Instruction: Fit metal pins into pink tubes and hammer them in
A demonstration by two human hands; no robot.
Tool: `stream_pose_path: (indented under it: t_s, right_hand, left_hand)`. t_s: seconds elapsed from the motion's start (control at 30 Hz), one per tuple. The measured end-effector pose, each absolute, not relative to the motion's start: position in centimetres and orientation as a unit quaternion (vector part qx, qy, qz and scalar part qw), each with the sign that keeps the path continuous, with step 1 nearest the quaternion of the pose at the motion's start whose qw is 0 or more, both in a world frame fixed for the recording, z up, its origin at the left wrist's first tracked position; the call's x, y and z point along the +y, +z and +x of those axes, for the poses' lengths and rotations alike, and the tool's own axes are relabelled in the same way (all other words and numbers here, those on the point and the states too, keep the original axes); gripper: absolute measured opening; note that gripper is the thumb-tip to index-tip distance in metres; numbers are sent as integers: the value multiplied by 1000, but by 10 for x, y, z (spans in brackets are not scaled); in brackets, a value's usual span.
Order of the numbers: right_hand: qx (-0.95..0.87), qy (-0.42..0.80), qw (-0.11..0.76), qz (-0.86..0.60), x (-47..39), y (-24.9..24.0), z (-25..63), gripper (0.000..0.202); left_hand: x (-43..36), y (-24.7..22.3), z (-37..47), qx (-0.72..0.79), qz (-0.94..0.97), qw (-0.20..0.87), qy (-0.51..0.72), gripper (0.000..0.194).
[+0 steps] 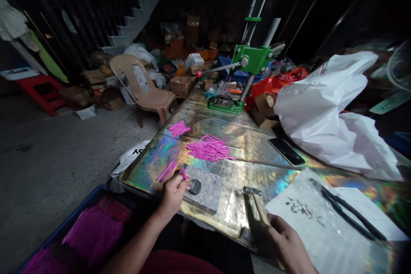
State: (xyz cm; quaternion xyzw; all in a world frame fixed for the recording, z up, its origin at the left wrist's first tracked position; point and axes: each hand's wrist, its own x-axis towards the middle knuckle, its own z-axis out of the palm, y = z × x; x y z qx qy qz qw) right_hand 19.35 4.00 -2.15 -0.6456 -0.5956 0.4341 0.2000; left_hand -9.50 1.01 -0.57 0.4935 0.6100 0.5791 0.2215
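Note:
My left hand (175,192) pinches a short pink stick (184,173) at the near left corner of a grey stone slab (208,188), beside a small dark round disc (195,186) lying on the slab. My right hand (285,244) grips the wooden handle of a hammer (257,201), its metal head raised just right of the slab. More pink sticks lie in a large pile (209,148), a small pile (178,128) and a few loose ones (166,171) on the shiny iridescent tabletop (244,171).
A green hand press (244,72) stands at the table's far end. A phone (286,151), a big white plastic bag (324,111), black pliers (346,209) and small metal pieces (302,207) on white paper sit right. A bin of pink sticks (90,231) and a plastic chair (144,87) stand left.

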Motion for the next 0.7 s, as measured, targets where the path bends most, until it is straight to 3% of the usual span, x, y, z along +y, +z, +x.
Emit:
stream_pose_path:
  t_s: [0.07,0.17,0.33,0.5,0.7]
  right_hand:
    - [-542,540,269,-585,36,-11,185,25]
    - [-480,646,293,-516,30,8,167,32]
    - [-471,668,352,-456,20,37,140,50]
    - [-558,583,328,-492,15,55,125,52]
    - [-815,354,275,-368,32,86,124,40]
  left_hand:
    - [9,-2,-96,604,554,186,542,13]
    - [10,5,-98,586,637,127,485,16]
    - [13,11,-99,576,679,83,447,19]
    - [14,10,-98,579,688,68,432,21]
    - [12,9,-98,584,693,62,418,20]
